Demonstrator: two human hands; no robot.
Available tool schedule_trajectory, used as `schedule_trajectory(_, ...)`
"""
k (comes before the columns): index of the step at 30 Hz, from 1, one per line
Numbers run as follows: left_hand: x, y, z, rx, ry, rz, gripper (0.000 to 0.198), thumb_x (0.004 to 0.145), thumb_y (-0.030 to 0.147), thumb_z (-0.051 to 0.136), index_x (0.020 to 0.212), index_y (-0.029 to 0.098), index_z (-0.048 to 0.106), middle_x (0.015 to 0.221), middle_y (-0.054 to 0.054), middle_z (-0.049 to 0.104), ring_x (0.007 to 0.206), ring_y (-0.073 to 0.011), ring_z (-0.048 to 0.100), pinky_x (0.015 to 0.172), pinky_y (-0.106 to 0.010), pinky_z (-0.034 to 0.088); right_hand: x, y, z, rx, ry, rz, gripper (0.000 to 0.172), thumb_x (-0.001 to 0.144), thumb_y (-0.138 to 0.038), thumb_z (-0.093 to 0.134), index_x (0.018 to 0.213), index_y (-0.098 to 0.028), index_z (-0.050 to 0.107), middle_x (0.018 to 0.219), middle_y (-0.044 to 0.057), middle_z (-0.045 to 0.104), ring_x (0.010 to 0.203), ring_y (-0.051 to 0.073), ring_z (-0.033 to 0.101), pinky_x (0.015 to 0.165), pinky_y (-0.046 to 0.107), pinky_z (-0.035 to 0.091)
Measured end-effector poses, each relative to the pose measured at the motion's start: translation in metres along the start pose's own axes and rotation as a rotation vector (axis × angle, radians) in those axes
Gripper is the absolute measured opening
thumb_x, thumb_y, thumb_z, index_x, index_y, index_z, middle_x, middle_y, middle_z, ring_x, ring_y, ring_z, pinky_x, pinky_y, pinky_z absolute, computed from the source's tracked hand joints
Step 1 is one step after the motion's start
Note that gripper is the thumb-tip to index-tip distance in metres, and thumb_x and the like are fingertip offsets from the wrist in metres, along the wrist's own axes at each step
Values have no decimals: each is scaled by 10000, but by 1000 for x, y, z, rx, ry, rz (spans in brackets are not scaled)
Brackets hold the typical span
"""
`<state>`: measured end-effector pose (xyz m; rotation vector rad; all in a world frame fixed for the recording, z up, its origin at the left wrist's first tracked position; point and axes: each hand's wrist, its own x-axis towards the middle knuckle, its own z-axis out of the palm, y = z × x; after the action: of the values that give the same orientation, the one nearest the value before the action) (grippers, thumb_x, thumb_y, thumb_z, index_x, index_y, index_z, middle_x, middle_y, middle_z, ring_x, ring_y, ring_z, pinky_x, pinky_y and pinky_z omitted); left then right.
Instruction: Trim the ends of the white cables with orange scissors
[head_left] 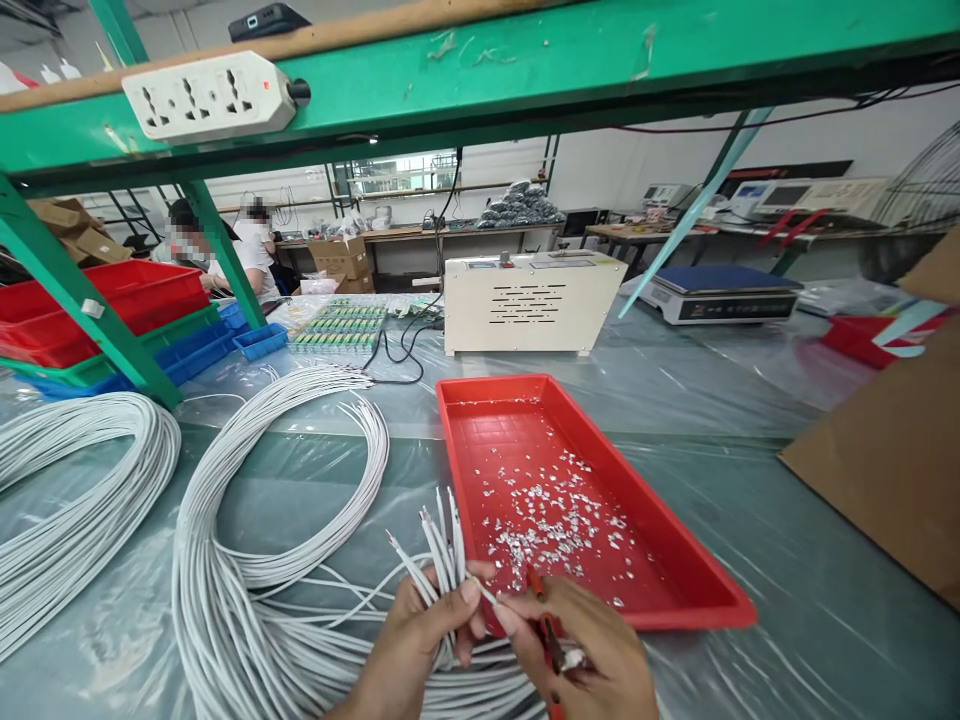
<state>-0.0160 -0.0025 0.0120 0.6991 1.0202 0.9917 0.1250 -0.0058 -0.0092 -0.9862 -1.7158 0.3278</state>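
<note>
My left hand (431, 635) is closed around a fanned bunch of white cables (442, 540), their cut ends pointing up. One cable end bends to the right, and the fingertips of my right hand (592, 640) meet it. Tucked in that same right hand is a pair of red-handled pliers (551, 640); fingers partly cover it, so its jaws are hard to make out. Below and left of my hands lies a large coil of white cable (217, 580). Just beyond my right hand, a red tray (480, 420) holds scattered shiny silvery scraps (540, 525).
Another cable coil (142, 470) lies far left, near stacked bins (150, 285). A cream machine box (532, 305) stands behind the tray. At right are a scale (716, 295) and cardboard (885, 470). A green beam (465, 75) crosses overhead. Two people sit in the background.
</note>
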Motion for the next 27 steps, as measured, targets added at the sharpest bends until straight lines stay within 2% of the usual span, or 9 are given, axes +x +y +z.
schedule_trajectory(2,-1,1,-1,-32,8,10,268,651,336,685,795,117,631,591,11,552,500,-75,416,524,-203,338,0,-3,1,96,-5,238,143,758,-226,557,635,-178,612,519,-4,575,466,118,507,465,222,385)
schedule_trajectory(5,-1,0,-2,-39,44,38,252,650,332,692,767,113,650,579,15,553,487,-67,412,536,-204,337,0,-4,4,323,-78,601,262,748,-375,562,598,-163,597,467,-16,517,424,101,447,422,209,346)
schedule_trajectory(8,2,-3,-4,-10,72,77,237,669,347,678,727,119,649,556,21,543,479,-68,410,540,-207,335,-2,0,8,551,-198,828,327,712,-458,583,628,-142,582,408,-44,448,373,71,379,390,190,294)
schedule_trajectory(10,3,-5,-4,18,88,108,239,688,355,661,647,123,622,532,30,519,470,-64,396,540,-205,330,-4,3,11,682,-229,903,350,696,-482,594,620,-141,561,390,-56,431,359,59,368,389,180,279)
schedule_trajectory(14,3,-6,-4,69,100,122,318,707,379,635,536,129,539,502,38,472,464,-66,377,517,-202,314,-6,3,13,809,-287,939,372,681,-504,599,600,-145,536,382,-66,413,346,48,361,378,167,267)
schedule_trajectory(19,0,-2,-1,142,73,138,300,761,379,573,606,123,559,466,43,449,469,-75,380,535,-207,310,-4,-4,11,670,-317,889,388,664,-524,594,616,-139,573,389,-63,396,338,51,347,363,174,259)
schedule_trajectory(23,1,3,-3,131,-15,154,264,804,359,519,692,122,556,571,16,513,489,-78,407,544,-216,326,-2,-9,7,518,-287,751,315,669,-452,616,584,-151,574,449,-47,406,392,62,345,383,189,265)
schedule_trajectory(25,1,6,-5,131,-39,167,252,819,348,497,704,127,539,626,2,539,496,-79,418,548,-221,336,-2,-9,4,504,-331,698,345,659,-476,614,552,-161,521,455,-46,401,400,64,344,384,191,263)
schedule_trajectory(27,2,6,-7,145,-40,179,244,829,342,482,714,132,527,634,1,544,488,-76,416,540,-221,334,-3,-7,2,575,-440,669,426,646,-567,578,533,-173,461,449,-45,394,395,65,343,376,189,253)
